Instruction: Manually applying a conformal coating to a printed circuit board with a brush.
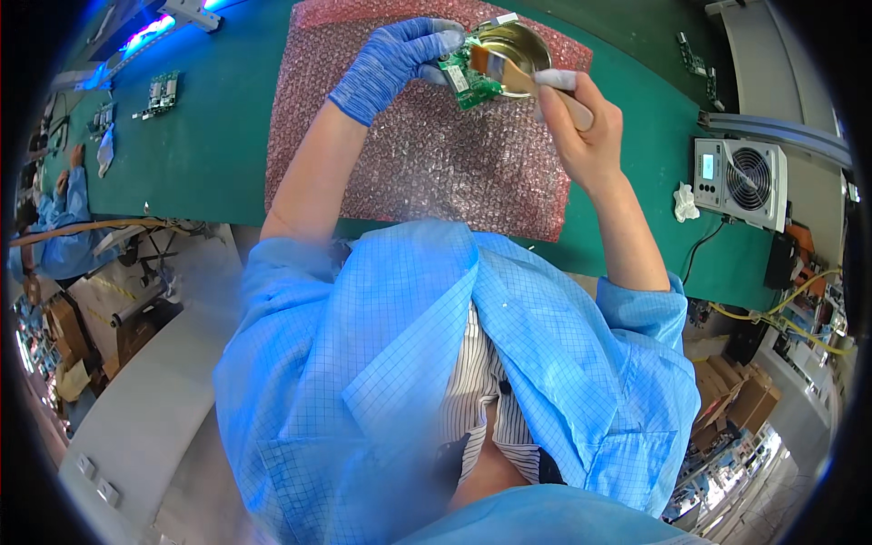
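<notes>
My left hand (396, 62), in a blue glove with pale fingertips, grips the edge of a green circuit board (472, 88). The board is tilted in front of a round, shiny metal bowl (536, 47). In my bare right hand (586, 127), with pale covers on some fingertips, is a flat brush (518, 77) with a wooden handle. Its brown bristles lie over the board's upper part; whether they touch it I cannot tell. The bowl stands on a sheet of pinkish bubble wrap (391, 173), and its near side is partly hidden by the board and brush.
The bubble wrap covers the middle of a green bench (222, 154). A white fan unit (740, 182) and a crumpled tissue (686, 203) are at right. More boards (162, 94) lie at left, and others (695, 59) at far right. A co-worker's blue sleeve (68, 204) shows at far left.
</notes>
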Demonstrator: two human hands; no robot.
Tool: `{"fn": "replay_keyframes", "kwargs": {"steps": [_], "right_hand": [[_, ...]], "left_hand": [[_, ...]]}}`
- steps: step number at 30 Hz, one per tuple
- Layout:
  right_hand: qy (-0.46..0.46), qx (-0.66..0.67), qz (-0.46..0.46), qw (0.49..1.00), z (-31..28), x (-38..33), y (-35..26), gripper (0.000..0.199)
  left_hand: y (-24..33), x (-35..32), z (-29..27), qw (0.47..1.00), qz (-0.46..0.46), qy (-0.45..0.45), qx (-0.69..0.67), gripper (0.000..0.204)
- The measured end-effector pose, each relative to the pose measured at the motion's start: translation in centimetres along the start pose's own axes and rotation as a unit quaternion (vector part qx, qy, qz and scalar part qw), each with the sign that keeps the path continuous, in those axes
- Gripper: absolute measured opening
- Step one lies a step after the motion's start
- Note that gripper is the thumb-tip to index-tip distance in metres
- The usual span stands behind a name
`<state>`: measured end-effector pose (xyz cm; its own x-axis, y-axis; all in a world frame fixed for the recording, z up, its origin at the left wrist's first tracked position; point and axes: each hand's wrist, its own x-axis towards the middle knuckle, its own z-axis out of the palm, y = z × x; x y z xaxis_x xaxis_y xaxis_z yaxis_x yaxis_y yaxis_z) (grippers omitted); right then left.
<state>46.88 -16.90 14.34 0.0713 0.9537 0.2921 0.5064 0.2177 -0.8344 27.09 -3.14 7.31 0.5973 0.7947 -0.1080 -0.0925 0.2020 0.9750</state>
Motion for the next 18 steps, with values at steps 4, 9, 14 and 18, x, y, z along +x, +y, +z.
{"fn": "replay_keyframes", "kwargs": {"steps": [4, 9, 14, 18], "right_hand": [[-0.014, -0.059, -0.065, 0.996, 0.7, 1.0, 0.3, 0.014], [-0.154, -0.146, -0.055, 0.976, -0.7, 0.2, 0.2, 0.012], [-0.077, -0.053, -0.035, 0.995, -0.8, 0.8, -0.7, 0.013], [-0.039, -0.048, -0.063, 0.996, 0.2, 1.7, 0.1, 0.015]], "left_hand": [[0.1, 0.2, 0.3, 0.999, 0.017, 0.008, 0.031, 0.037], [-0.3, 0.0, -0.3, 0.999, 0.027, 0.010, 0.027, 0.037], [0.3, 0.0, 0.0, 1.000, 0.006, 0.005, 0.022, 0.038], [0.3, 0.3, 0.4, 0.998, 0.009, -0.023, 0.058, 0.039]]}}
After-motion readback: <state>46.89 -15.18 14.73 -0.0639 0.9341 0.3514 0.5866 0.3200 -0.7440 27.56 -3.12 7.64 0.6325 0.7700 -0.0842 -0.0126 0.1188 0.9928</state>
